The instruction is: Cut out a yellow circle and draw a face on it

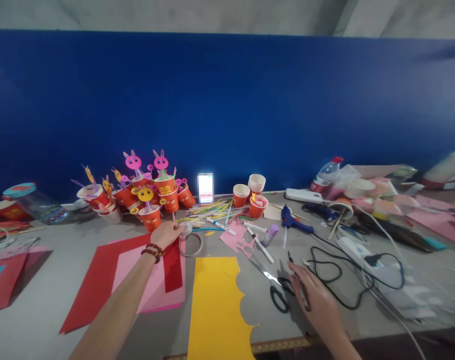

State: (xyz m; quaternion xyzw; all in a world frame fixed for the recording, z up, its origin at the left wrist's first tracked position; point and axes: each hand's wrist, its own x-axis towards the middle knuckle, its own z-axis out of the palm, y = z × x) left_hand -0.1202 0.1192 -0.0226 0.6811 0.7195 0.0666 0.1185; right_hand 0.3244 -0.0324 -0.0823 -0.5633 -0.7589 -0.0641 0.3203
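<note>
Pen-like tool (303,290), slim, dark: one, held in my right hand (315,297), fingers curled loosely round it, above the table (167,335), beside black-handled scissors (279,299). Left hand (166,234): fingers bent, touching a small clear item (186,229) by a tape roll (201,245); whether gripping, I cannot tell. Yellow paper (216,305), scalloped right edge: between my hands.
</note>
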